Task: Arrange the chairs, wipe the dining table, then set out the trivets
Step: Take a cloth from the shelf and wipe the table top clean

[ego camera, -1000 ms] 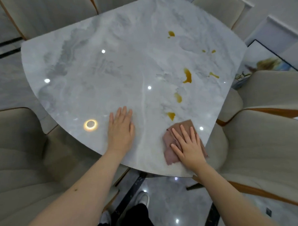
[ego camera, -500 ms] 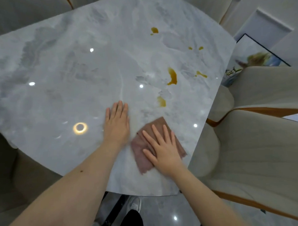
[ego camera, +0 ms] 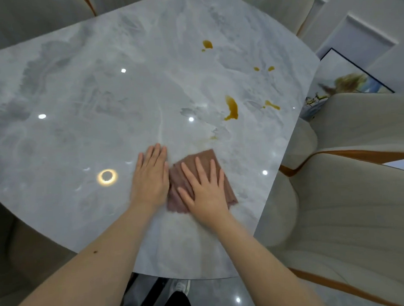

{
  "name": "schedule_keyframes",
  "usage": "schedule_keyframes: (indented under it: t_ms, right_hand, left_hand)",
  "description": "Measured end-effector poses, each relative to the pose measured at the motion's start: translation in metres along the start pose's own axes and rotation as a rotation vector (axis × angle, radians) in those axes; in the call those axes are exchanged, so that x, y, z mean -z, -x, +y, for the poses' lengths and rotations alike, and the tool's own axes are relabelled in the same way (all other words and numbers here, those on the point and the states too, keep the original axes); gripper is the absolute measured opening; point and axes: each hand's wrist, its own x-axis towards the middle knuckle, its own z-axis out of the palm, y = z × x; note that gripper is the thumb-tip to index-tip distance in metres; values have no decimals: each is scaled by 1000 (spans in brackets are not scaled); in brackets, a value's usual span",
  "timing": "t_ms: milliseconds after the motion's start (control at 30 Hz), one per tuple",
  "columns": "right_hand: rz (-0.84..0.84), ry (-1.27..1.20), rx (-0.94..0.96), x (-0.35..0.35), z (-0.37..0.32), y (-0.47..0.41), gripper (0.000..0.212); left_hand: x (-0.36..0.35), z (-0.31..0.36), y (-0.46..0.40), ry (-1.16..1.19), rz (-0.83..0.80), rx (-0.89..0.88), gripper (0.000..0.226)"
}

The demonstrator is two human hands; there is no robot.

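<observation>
Resting flat at about 7 o'clock on the grey marble dining table, the left hand lies palm down with its fingers straight and close together, holding nothing. Just to its right, touching its edge, is one folded brown cleaning cloth, and the right hand presses on it at about 6 o'clock with fingers straight and spread, palm down, not curled round the fabric. The cloth's far corner shows past the fingertips; its near edge is blurred.

Amber spills sit on the right half of the tabletop. One faint smear lies just beyond the cloth. One large elongated spill lies at about 3 o'clock, one smaller streak to its right, two small drops further out at about 2 o'clock, and one blob with a tiny drop beside it at about 1 o'clock. One bright ring of reflected light lies left of the left hand, with several small round glints across the surface.

Four cream upholstered chairs with orange-brown trim show round the table: one at about 11 o'clock, one at about 1 o'clock, and two on the right, the farther at 3 o'clock and the nearer at 4 o'clock. One framed picture leans against the wall behind them.
</observation>
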Motion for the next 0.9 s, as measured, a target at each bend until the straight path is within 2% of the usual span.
schedule_keyframes:
  t_ms: [67, 167, 267, 367, 433, 500, 600, 667, 733, 800, 900]
  right_hand:
    - [-21, 6, 8, 4, 30, 27, 62]
    - [-29, 25, -156, 16, 81, 30, 67]
    - [-1, 16, -300, 23, 97, -15, 73]
    - [2, -19, -330, 21, 77, -79, 64]
    - [14, -27, -276, 16, 50, -108, 61]
    - [45, -14, -144, 8, 18, -107, 61]
    - [43, -8, 140, 3, -5, -44, 60]
    - [-3, 12, 226, 3, 17, 0, 60]
    - [-18, 32, 159, 7, 56, 19, 61]
    - [-6, 26, -25, 14, 78, 5, 66]
    - [11, 10, -212, 17, 54, -54, 69]
  left_hand:
    - [2, 0, 1, 38, 14, 1, 59]
    - [3, 2, 3, 32, 20, 1, 57]
    - [1, 4, 2, 13, 32, 4, 57]
    - [-3, 2, 1, 24, 53, 6, 57]
    - [-5, -1, 0, 56, 77, 12, 58]
    - [-5, -2, -1, 154, 112, 43, 56]
    - [6, 0, 0, 364, 166, 116, 50]
    - [18, -2, 3, 319, 154, 112, 52]
    - [25, -10, 10, 95, 130, 93, 53]
    - [32, -20, 18, -47, 114, 119, 52]
    - [37, -31, 31, -130, 113, 165, 51]
